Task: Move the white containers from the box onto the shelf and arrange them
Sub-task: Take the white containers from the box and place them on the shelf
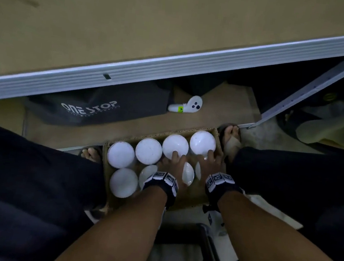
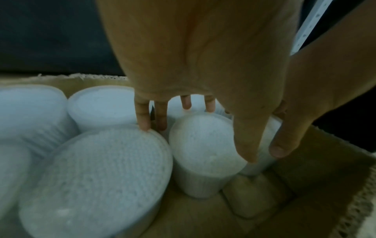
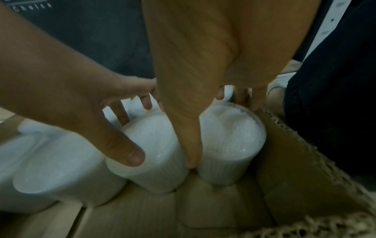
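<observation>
Reached down into cardboard box (image 1: 216,133), upright white containers directly below.
Left hand (image 1: 173,162) and right hand (image 1: 210,162) each closing, fingers curled, round a neighbouring container; axes vertical.

The light is dim throughout. A broad tan board surface (image 1: 136,20) fills the far part of the head view, edged by a ribbed pale metal rail (image 1: 173,66) running from lower left to upper right. Below it, in shadow, lies a dark grey bag (image 1: 105,106) printed "ONE STOP", resting on a brown cardboard sheet (image 1: 212,104). A white handheld controller (image 1: 187,107) with a green sticker sits on that sheet. At the right, a perforated metal upright (image 1: 311,89) slants down to a pale floor (image 1: 261,137), perhaps concrete.
</observation>
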